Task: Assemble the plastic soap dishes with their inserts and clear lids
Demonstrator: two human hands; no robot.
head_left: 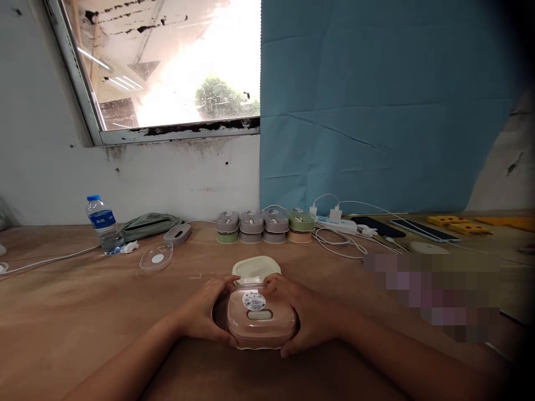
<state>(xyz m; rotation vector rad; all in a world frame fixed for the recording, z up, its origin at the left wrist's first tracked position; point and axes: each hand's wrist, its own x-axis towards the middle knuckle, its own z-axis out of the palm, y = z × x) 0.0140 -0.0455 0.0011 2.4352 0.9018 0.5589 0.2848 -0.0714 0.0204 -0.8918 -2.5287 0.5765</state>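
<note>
Left hand (208,312): fingers curved round left side of box, thumb at lower front corner, holding it.
Right hand (307,312): same grip on right side, thumb at lower front corner, fingertips at back edge.
Pink box (263,329): on the table (83,317), near front, between both hands; pale slot in top, round printed sticker (254,301) behind slot.
Cream piece (253,268): directly behind pink box, partly hidden; can't tell if touching.
Clear lid (149,260): left of hands, well apart, white round sticker.
Grey slotted piece (178,235): just behind clear lid.
Back row: four two-tier boxes (263,221) side by side near the wall; three with grey tops, rightmost green over orange.
Back left: water bottle (102,223), blue cap, beside green pouch (146,227).
Back right: power strip (340,224), white cables (330,243), dark phone (378,226).
Wall: window left, blue sheet (376,100) right.
</note>
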